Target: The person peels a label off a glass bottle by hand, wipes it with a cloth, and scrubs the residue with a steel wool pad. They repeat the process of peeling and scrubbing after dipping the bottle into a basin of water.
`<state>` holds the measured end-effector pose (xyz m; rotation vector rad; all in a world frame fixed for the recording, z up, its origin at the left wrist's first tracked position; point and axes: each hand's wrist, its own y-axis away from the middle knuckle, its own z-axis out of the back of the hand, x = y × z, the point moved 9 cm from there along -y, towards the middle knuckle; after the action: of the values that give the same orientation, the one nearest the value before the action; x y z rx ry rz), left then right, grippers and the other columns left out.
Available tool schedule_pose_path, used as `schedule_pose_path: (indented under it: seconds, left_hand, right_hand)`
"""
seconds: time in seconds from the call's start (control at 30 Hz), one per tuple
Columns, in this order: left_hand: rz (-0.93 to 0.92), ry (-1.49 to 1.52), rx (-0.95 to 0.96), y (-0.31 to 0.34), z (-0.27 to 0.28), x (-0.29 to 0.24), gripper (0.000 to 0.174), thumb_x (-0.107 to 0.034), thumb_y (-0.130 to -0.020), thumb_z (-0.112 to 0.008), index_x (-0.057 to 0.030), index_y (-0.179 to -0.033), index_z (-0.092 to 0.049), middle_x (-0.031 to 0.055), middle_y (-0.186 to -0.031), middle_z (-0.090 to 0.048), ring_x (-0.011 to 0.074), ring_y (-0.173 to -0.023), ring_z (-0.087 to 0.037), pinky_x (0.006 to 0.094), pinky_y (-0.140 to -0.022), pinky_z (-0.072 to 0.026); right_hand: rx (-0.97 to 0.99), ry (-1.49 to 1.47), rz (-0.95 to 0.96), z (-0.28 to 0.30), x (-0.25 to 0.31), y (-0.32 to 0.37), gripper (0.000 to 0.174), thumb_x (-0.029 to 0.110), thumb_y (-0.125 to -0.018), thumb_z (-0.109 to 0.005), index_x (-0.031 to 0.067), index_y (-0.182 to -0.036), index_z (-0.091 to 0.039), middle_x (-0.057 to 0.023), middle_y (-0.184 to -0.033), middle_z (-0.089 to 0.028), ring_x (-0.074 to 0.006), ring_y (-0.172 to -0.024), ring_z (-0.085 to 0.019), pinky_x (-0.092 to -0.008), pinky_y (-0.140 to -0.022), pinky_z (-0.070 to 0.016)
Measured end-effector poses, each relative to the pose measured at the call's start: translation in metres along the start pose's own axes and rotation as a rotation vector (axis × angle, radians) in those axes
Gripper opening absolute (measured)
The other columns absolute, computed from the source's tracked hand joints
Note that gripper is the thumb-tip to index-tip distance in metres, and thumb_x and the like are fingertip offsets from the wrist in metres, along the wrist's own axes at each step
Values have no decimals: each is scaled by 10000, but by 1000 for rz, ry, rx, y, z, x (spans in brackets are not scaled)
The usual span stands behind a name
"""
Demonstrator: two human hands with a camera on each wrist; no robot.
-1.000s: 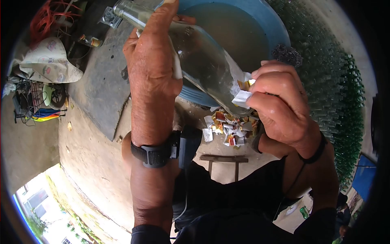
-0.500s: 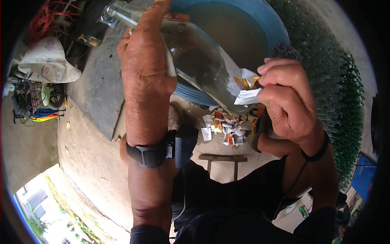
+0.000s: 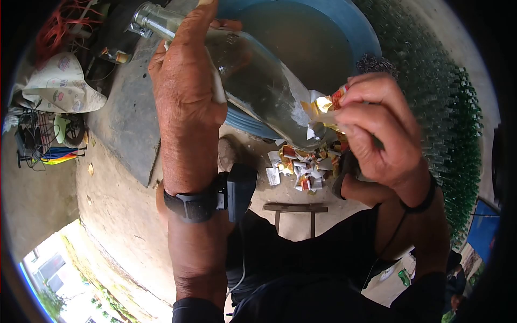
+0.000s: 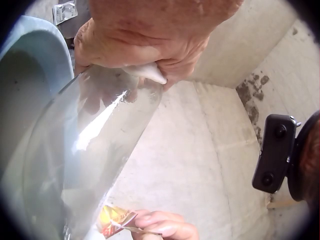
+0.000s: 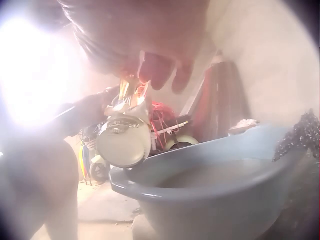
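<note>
My left hand (image 3: 186, 81) grips a clear glass bottle (image 3: 253, 81) around its neck and shoulder, the mouth toward the upper left and the base toward the lower right. A white piece (image 4: 147, 72) is caught between that palm and the glass. Near the base, my right hand (image 3: 385, 124) pinches a gold and red paper label (image 3: 326, 103), partly lifted off the bottle. Whitish residue (image 3: 300, 112) marks the glass beside it. The right wrist view looks at the round bottle base (image 5: 125, 142), the label just above it.
A blue basin (image 3: 245, 121) of murky water stands beyond the bottle, with a dark scourer (image 3: 374, 64) at its rim. Torn label scraps (image 3: 307, 167) lie heaped on the floor below. Many green bottles (image 3: 463, 161) stand at the right. A grey mat (image 3: 121, 129) lies at the left.
The right hand has pulled the label further off the glass, and it now twists with its gold and red side showing. Left hand and bottle have shifted slightly left.
</note>
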<state>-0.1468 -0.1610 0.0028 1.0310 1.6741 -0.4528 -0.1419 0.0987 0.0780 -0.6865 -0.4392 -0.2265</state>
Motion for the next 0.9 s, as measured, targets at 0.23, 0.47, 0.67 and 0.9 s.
schedule_pose_path:
  seconds: [0.23,0.47,0.67,0.9]
  left_hand:
    - [22,5,35,-1,-3,5,322,-334,-971,-825,-43,-972,-688,170,-981,-767,318,-894,-789,408,-701,-678]
    - [90,95,93,0,-6,11,312,-334,-977,-817,-48,-964,-692,164,-970,-770,311,-898,-788,407,-706,-676]
    - [87,146,169,27,-28,-3,308,-332,-985,-804,-46,-967,-692,163,-969,-772,311,-898,-789,407,-711,-677]
    - [43,-13,41,3,-7,11,297,-335,-985,-806,-60,-974,-693,160,-977,-773,310,-885,-791,410,-714,-674]
  right_hand:
    - [16,100,-18,-19,14,0,354,63,-698,-903,6,-1005,-736,-118,-1008,-648,-301,-896,-657,-439,-784,-535]
    - [-65,198,23,-27,13,6,329,37,-651,-872,70,-929,-701,-42,-949,-614,-245,-836,-621,-398,-798,-462]
    - [-55,230,10,-27,18,5,258,-67,-700,-780,20,-920,-678,-94,-915,-641,-284,-815,-644,-424,-751,-466]
    - [-60,219,9,-20,9,3,259,-102,-705,-726,21,-914,-637,-104,-902,-606,-284,-798,-617,-412,-727,-460]
